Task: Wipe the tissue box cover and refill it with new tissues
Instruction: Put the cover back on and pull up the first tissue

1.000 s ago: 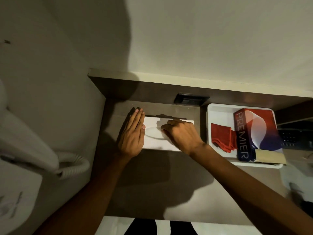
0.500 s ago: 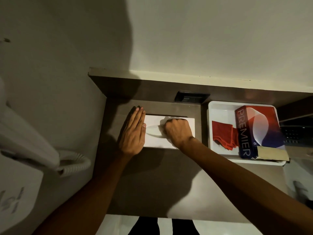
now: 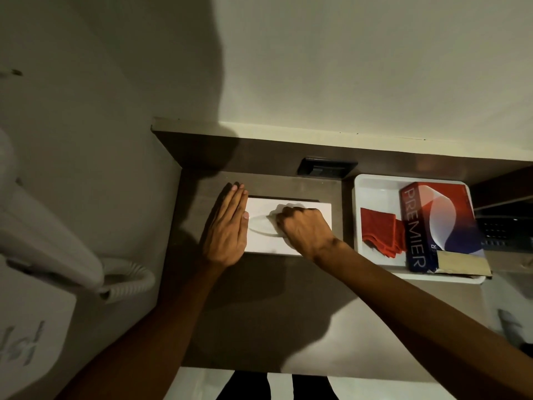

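The white tissue box cover (image 3: 323,209) lies flat on the dark counter (image 3: 259,313), its oval slot (image 3: 258,226) facing up. My left hand (image 3: 227,226) rests flat, fingers together, on the cover's left end. My right hand (image 3: 302,229) is a closed fist over the slot's right half, pinching a small crumpled bit of white tissue (image 3: 274,214) that sticks out by the fingertips. The red and blue PREMIER tissue box (image 3: 438,223) stands in the white tray (image 3: 375,183) to the right, with the folded red cloth (image 3: 377,229) beside it.
A black wall socket (image 3: 326,167) sits in the dark backsplash just behind the cover. A white wall-mounted hair dryer (image 3: 43,226) with a coiled cord (image 3: 129,280) hangs at the left. The tray fills the counter's right side.
My right hand has curled from loosely bent fingers into a tight fist and shifted slightly left over the slot. My left hand has stayed flat on the cover's left end.
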